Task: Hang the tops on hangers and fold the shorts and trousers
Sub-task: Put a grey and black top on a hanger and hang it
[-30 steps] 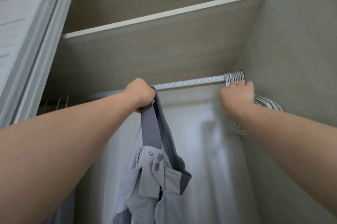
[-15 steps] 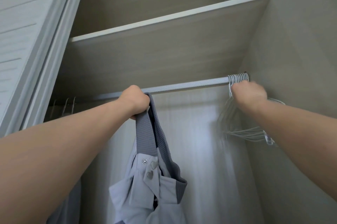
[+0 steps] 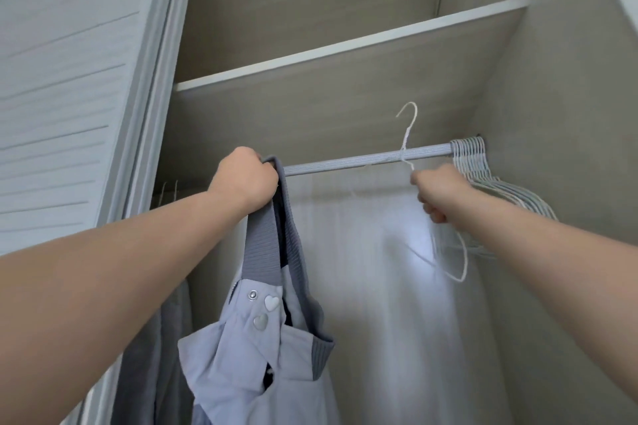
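Two hands: left hand (image 3: 243, 179) at nine o'clock, right hand (image 3: 438, 191) at three o'clock. One grey jacket (image 3: 262, 355) at six o'clock, bearing two heart-shaped buttons (image 3: 271, 302) and one round snap (image 3: 253, 294); one loose wire hanger (image 3: 407, 133) at one o'clock. One rail (image 3: 345, 163), one shelf (image 3: 345, 44) at twelve o'clock, one slatted door (image 3: 69, 113) at nine o'clock, and one bunch of hangers (image 3: 469, 151) at the rail's three o'clock end, packed too tight to count.
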`<state>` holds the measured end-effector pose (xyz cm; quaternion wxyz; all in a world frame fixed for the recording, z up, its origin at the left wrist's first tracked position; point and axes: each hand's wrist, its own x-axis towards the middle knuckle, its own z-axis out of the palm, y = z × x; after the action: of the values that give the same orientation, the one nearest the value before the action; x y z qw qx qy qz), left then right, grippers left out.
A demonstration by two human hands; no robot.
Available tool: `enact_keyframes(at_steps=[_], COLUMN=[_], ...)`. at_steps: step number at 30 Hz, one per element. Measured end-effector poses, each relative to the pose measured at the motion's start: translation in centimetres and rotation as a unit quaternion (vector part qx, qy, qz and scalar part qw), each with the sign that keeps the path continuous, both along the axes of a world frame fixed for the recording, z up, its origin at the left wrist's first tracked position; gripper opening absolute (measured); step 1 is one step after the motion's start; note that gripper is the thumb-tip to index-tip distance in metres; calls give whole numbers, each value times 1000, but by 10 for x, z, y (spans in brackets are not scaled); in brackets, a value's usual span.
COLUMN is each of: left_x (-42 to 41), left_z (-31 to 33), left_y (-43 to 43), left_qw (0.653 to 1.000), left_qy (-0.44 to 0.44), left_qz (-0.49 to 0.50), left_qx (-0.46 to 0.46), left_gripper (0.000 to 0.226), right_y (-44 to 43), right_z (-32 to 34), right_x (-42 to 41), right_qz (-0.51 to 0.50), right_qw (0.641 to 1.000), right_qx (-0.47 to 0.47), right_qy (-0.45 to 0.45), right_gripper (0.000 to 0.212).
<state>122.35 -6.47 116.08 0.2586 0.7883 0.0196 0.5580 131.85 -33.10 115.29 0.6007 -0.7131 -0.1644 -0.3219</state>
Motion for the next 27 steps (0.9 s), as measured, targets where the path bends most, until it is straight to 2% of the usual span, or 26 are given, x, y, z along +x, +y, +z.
enact_keyframes(at_steps=[2,6,11,15,18,20,27], left_x=[-14,-48,-116,-186,-241,-278,-412], left_z=[-1,-2,12,29,33,33,19], left_y=[4,8,1,-20,-40,-51,-78], left_qw=[1000,999,993,988,981,975,943], left_qy=[-12,-24,-68,-96,-122,-131,-161], left_qz=[5,4,4,52,107,139,265], left_qx=[-7,-45,-99,-107,-109,-110,-120], left_gripper=[28,26,23,11,8,9,8], right_y=[11,27,27,26,25,24,17], right_z=[-17,-39,-35,-30,-36,-42,-67], right_x=[-13,-49,-103,-140,-170,-191,-289], right_qz=[64,106,208,295,302,308,465], right_qw=[998,993,968,949,950,948,877], right_qx=[16,40,132,105,75,69,104], right_qy=[0,-18,-54,-37,-14,-38,-62], right_gripper=[17,16,16,14,14,18,22])
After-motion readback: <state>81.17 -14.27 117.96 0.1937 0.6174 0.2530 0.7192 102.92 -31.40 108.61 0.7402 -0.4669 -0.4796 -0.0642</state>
